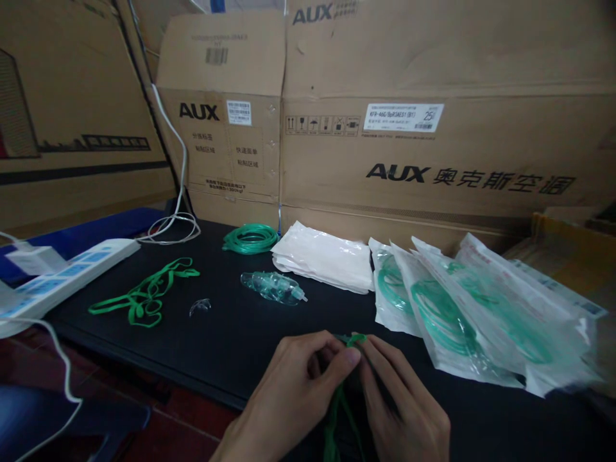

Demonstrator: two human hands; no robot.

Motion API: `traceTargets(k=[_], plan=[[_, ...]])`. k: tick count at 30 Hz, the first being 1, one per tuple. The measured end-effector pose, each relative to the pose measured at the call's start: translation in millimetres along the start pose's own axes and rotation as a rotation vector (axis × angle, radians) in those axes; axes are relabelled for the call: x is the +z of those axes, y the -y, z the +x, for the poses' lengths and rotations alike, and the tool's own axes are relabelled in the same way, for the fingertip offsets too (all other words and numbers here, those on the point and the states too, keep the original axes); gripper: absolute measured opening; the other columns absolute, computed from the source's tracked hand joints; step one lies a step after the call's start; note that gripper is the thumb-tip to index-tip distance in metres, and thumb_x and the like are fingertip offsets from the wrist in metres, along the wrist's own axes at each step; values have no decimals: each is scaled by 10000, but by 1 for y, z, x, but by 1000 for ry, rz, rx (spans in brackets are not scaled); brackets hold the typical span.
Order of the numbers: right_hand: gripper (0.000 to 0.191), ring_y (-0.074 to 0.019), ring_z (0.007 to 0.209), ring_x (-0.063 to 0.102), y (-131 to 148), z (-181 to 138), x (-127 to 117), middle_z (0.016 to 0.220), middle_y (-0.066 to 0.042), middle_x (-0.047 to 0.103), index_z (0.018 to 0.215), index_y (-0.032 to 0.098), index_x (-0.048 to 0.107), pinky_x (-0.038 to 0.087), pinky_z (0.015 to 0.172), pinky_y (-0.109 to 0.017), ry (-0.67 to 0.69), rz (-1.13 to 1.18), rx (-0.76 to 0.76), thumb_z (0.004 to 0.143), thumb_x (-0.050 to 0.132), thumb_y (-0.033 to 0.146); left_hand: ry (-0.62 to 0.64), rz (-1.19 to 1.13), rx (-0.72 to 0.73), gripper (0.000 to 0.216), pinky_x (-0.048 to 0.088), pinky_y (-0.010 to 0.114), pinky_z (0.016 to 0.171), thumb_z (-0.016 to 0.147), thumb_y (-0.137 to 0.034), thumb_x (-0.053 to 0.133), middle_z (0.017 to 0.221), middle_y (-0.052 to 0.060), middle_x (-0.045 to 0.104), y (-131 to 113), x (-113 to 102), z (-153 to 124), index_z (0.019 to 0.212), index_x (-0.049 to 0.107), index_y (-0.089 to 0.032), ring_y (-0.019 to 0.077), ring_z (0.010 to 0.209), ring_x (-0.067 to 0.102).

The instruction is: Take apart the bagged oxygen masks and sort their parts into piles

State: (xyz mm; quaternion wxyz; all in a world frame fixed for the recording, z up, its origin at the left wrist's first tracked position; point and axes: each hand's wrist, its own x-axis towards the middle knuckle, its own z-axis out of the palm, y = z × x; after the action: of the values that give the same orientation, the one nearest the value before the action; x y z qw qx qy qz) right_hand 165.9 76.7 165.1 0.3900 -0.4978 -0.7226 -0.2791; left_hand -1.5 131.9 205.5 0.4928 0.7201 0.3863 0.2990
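Note:
My left hand [293,391] and my right hand [402,401] meet near the front edge of the black table [231,333]. Both pinch a green strap [342,410] between fingertips; it hangs down between my wrists. Ahead lies a clear plastic mask part [272,286]. A small clear clip [199,306] sits to its left. A loose pile of green straps [144,296] lies further left. A coil of green tubing [250,238] rests at the back.
A stack of empty white pouches [323,256] lies behind the mask part. Several sealed pouches with green tubing [462,308] fan out on the right. A white power strip [62,276] and white cable [180,192] sit left. Large cardboard boxes [433,128] wall the back.

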Motion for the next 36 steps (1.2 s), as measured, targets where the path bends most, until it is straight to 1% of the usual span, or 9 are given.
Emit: traceTargets(k=[5, 8, 14, 19, 24, 26, 28, 33, 36], plan=[[330, -210, 1019, 770, -2, -2, 1, 1094, -78, 797, 1085, 185, 779, 639, 864, -269, 18, -142, -40, 1051, 455, 132, 1, 116, 96, 426, 348, 234, 586, 1040, -425, 466, 685, -16, 573, -1, 3, -2, 742, 644, -178, 115, 614, 511], [348, -218, 992, 770, -1, -1, 3, 1098, -94, 798, 1063, 137, 769, 638, 826, -284, -2, -226, -1, 1064, 421, 127, 45, 151, 91, 407, 379, 226, 609, 1043, -412, 467, 722, -7, 615, -1, 4, -10, 762, 656, -187, 119, 633, 566], [410, -201, 922, 761, 3, -1, 8, 1081, -88, 795, 1067, 122, 773, 616, 767, -275, 2, -199, 179, 1099, 373, 205, 90, 160, 55, 428, 391, 208, 612, 1053, -423, 443, 690, -12, 647, -2, 1, -13, 750, 636, -190, 116, 627, 591], [441, -188, 842, 764, 7, 0, 9, 1011, -83, 787, 1112, 149, 780, 596, 748, -267, -51, -120, 469, 1100, 407, 384, 185, 190, 9, 383, 333, 209, 568, 1045, -395, 452, 580, -57, 527, -5, 2, -11, 765, 618, -194, 94, 541, 494], [438, -205, 878, 762, 11, 3, 6, 1012, -109, 778, 1122, 119, 781, 585, 777, -277, -87, -111, 561, 1091, 434, 385, 194, 260, 10, 369, 298, 232, 590, 1035, -339, 459, 610, -59, 504, -4, 2, -11, 716, 564, -189, 93, 579, 463], [409, -197, 896, 757, 11, 2, 6, 1031, -104, 775, 1128, 129, 779, 585, 789, -266, -91, -100, 545, 1089, 443, 359, 221, 255, 7, 368, 291, 237, 583, 1033, -329, 457, 602, -61, 496, -3, 2, -10, 708, 557, -189, 93, 573, 458], [384, -185, 930, 750, 10, 0, 7, 1068, -86, 778, 1119, 158, 780, 585, 811, -250, -86, -83, 469, 1094, 432, 319, 216, 241, 13, 371, 286, 239, 577, 1031, -328, 461, 607, -60, 502, -4, 2, -6, 705, 567, -188, 92, 575, 453], [364, -168, 976, 729, 9, -1, 8, 1052, -79, 786, 1122, 135, 762, 588, 821, -199, -49, -61, 282, 1098, 426, 271, 75, 246, 48, 398, 254, 255, 556, 1004, -476, 545, 561, -79, 414, -7, 2, 11, 728, 581, -192, 96, 549, 398], [344, -176, 980, 719, 8, 2, 8, 1056, -77, 784, 1114, 138, 758, 596, 813, -202, -36, -66, 213, 1093, 438, 263, 31, 260, 115, 415, 282, 257, 586, 1040, -459, 489, 592, -71, 438, -6, 5, 18, 726, 548, -195, 102, 569, 433]])
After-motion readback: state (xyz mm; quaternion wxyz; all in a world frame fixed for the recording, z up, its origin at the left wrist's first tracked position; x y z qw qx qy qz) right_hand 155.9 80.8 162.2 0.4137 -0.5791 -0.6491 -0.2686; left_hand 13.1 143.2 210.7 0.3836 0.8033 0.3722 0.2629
